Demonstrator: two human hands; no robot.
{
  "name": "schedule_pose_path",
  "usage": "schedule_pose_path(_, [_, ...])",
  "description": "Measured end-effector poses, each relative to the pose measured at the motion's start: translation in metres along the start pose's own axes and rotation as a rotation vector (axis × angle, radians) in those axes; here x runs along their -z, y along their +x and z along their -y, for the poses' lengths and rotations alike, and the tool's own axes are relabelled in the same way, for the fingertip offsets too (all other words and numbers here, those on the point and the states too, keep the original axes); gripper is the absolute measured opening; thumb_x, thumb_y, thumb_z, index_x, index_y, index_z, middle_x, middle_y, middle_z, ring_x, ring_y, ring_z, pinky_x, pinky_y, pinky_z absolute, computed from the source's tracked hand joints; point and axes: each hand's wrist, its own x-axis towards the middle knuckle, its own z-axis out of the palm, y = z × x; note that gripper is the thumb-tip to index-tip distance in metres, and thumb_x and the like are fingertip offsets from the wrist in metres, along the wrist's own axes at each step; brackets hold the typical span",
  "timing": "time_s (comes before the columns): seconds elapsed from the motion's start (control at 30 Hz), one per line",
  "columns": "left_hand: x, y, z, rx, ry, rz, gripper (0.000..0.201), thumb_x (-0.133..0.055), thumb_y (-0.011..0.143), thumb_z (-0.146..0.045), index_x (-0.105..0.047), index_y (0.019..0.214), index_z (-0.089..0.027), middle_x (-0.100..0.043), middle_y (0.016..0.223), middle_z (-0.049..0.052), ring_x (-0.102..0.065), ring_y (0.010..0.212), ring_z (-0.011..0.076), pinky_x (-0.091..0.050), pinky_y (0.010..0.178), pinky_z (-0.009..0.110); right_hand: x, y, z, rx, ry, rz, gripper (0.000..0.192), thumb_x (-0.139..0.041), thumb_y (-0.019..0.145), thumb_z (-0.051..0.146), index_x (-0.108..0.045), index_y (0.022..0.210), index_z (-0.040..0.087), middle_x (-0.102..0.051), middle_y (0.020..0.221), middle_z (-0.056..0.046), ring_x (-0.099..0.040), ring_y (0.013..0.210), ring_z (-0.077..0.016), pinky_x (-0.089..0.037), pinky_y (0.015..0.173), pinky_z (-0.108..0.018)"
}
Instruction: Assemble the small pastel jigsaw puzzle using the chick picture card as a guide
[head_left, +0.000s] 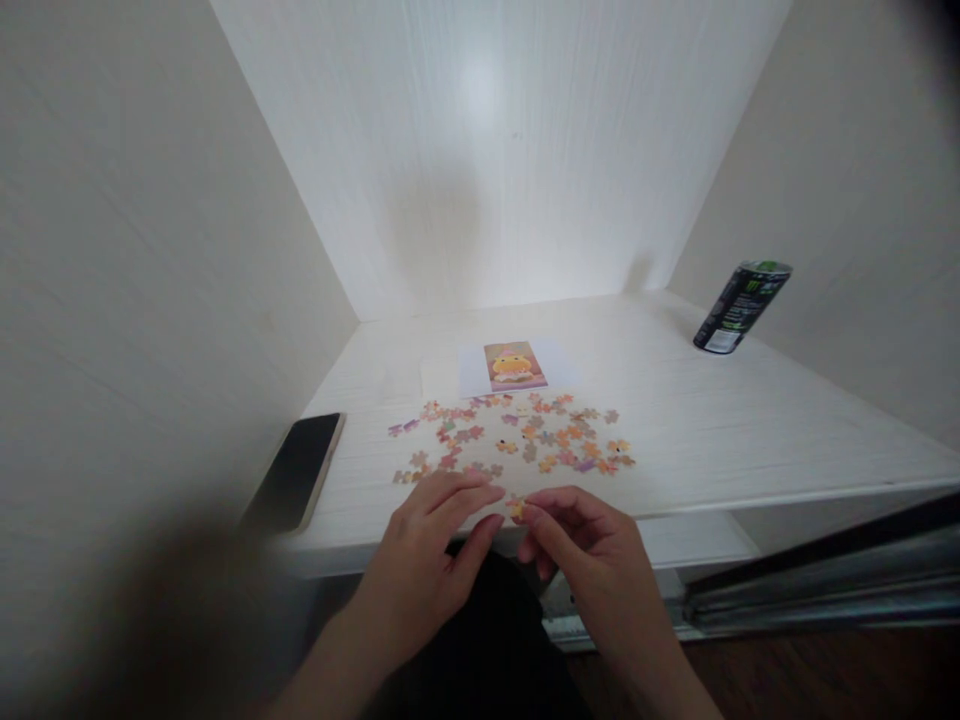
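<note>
Between the thumb and index finger of my right hand (585,535) is a small yellowish jigsaw puzzle piece (517,508), just over the table's front edge. My left hand (435,540) is close by on the left, thumb and fingers apart with nothing visible between them. Its fingertips point toward the held piece. Beyond both hands, many loose puzzle pieces (506,447) in orange, pink, grey and purple lie scattered on the white tabletop (660,420). Behind them lies a picture card (516,367) showing a yellow character.
A dark-screened phone (295,472) lies at the table's left edge. At the back right stands a black and green drink can (742,307). White panels (525,200) close off the back and both sides. Below the front edge is a lower shelf (697,540).
</note>
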Motion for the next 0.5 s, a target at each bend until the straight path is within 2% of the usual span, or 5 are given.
schedule_pose_path(0.23, [-0.0006, -0.0018, -0.0047, -0.020, 0.007, -0.012, 0.018, -0.061, 0.091, -0.024, -0.067, 0.108, -0.024, -0.071, 0.102, 0.008, -0.068, 0.096, 0.0202, -0.058, 0.087, 0.035, -0.0030, -0.0030, 0.0005, -0.026, 0.052, 0.034, 0.031, -0.073, 0.078, 0.047, -0.067, 0.082, 0.016, -0.065, 0.058, -0.001, -0.058, 0.051, -0.0114, -0.044, 0.046, -0.021])
schedule_pose_path(0.5, [-0.0027, -0.0044, -0.0033, -0.114, 0.083, -0.052, 0.017, -0.061, 0.091, -0.022, -0.064, 0.108, -0.022, -0.070, 0.098, 0.007, -0.066, 0.093, 0.0192, -0.057, 0.084, 0.033, -0.0053, -0.0033, -0.0070, -0.024, 0.050, 0.025, 0.031, -0.072, 0.079, 0.046, -0.066, 0.083, 0.016, -0.064, 0.059, 0.000, -0.058, 0.052, -0.0109, -0.044, 0.047, -0.020])
